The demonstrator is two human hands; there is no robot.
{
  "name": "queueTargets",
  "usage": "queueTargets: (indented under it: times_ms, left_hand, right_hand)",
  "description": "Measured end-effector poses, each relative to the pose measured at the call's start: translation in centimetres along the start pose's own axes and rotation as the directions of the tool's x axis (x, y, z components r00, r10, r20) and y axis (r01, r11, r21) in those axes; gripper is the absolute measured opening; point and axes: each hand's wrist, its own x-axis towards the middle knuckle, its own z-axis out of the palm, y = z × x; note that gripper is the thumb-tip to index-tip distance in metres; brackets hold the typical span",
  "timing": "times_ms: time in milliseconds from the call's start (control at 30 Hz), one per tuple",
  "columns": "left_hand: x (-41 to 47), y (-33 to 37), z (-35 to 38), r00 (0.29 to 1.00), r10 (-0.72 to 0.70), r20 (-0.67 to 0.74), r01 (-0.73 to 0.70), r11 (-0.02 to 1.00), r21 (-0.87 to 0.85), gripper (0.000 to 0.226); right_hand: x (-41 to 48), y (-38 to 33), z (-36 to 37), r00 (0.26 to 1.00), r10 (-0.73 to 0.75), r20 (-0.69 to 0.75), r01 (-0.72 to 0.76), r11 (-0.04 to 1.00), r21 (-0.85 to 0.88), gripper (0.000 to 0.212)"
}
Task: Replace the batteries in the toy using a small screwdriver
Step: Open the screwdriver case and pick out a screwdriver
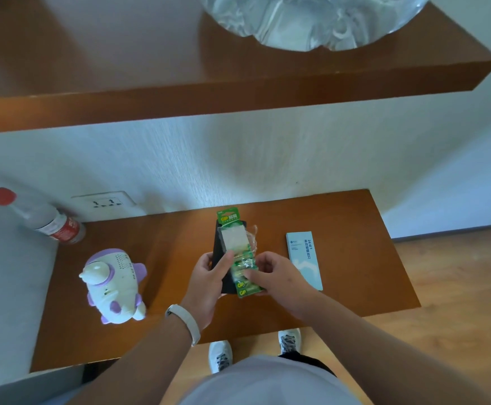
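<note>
Green battery pack (232,241) pinched by left hand (206,285) and right hand (279,276); toy (112,285) leftward; screwdriver box (304,258) rightward.

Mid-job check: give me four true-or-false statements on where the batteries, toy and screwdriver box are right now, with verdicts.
1. The left hand and right hand both hold the battery pack. True.
2. The toy lies right of both hands. False: it lies to their left, untouched.
3. The right hand grips the screwdriver box. False: the box lies on the table, beside that hand.
4. A red-capped bottle is left of the wall socket. True.
</note>
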Motion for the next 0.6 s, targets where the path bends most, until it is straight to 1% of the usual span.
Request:
queueTargets:
  times_ms: [67,167,233,367,467,600]
  left_hand:
    - [0.0,-0.3,-0.1,1.0,-0.007,-0.029,0.008,1.0,0.027,0.054]
    - [0.1,-0.7,-0.6,0.998,-0.026,-0.058,0.03,0.998,0.062,0.032]
    - [0.3,-0.9,-1.0,0.997,-0.027,-0.078,0.034,0.996,0.085,0.024]
    - [0.6,-0.9,-1.8,0.994,-0.022,-0.103,0.035,0.992,0.121,0.018]
    - [0.6,-1.0,-2.3,0.993,-0.033,-0.113,0.047,0.991,0.126,0.018]
    - [0.2,-1.0,-2.8,0.992,-0.034,-0.121,0.051,0.989,0.139,0.018]
  right_hand:
    - [0.1,0.5,-0.3,0.999,-0.012,-0.038,0.011,1.0,-0.012,0.02]
    - [0.6,1.3,-1.1,0.996,-0.007,-0.091,0.007,1.0,0.004,0.02]
    - [1.2,2.0,-1.7,0.991,0.016,-0.133,-0.015,1.0,0.012,0.019]
    - [2.9,4.1,-2.4,0.97,0.107,-0.216,-0.12,0.992,-0.045,0.021]
    - [4.1,6.0,-2.4,0.959,0.147,-0.243,-0.172,0.981,-0.084,0.023]
    - [5.3,7.8,-2.0,0.943,0.189,-0.273,-0.223,0.97,-0.1,0.032]
